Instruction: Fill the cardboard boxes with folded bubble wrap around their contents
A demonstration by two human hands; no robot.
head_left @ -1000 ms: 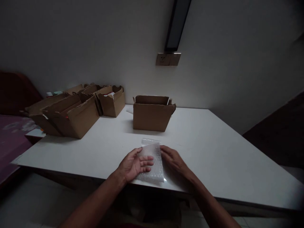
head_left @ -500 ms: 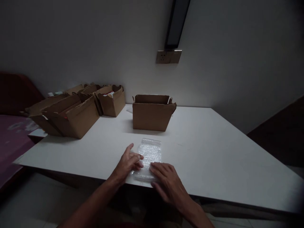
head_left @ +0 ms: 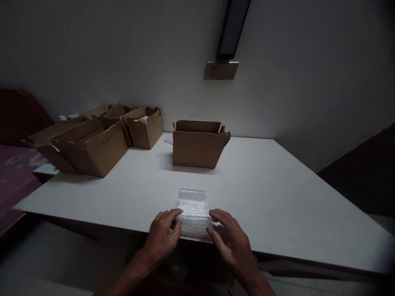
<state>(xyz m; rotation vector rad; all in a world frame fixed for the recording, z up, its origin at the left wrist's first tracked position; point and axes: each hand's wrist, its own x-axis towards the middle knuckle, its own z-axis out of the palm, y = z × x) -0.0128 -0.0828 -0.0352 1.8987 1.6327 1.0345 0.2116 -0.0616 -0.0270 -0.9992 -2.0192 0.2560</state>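
A folded piece of clear bubble wrap (head_left: pixel 194 209) lies on the white table, close to its front edge. The near part looks doubled over, with a crease across the middle. My left hand (head_left: pixel 165 232) grips its left edge with thumb and forefinger, the other fingers curled in. On the opposite side my right hand (head_left: pixel 230 234) has its thumb and fingertips at the right edge, curved round the near fold. Whether anything lies inside the wrap cannot be made out.
Past the bubble wrap stands an open cardboard box (head_left: pixel 196 150). Several more open cardboard boxes (head_left: pixel 106 152) crowd the left of the white table (head_left: pixel 277 197), some with red items inside. A wall socket (head_left: pixel 220 70) is behind, and a purple-covered bed (head_left: pixel 15 181) is at far left.
Both hands have moved from on top of the bubble wrap to its two side edges. The wrap now looks shorter and straighter, its near part folded over. The view has shifted slightly.
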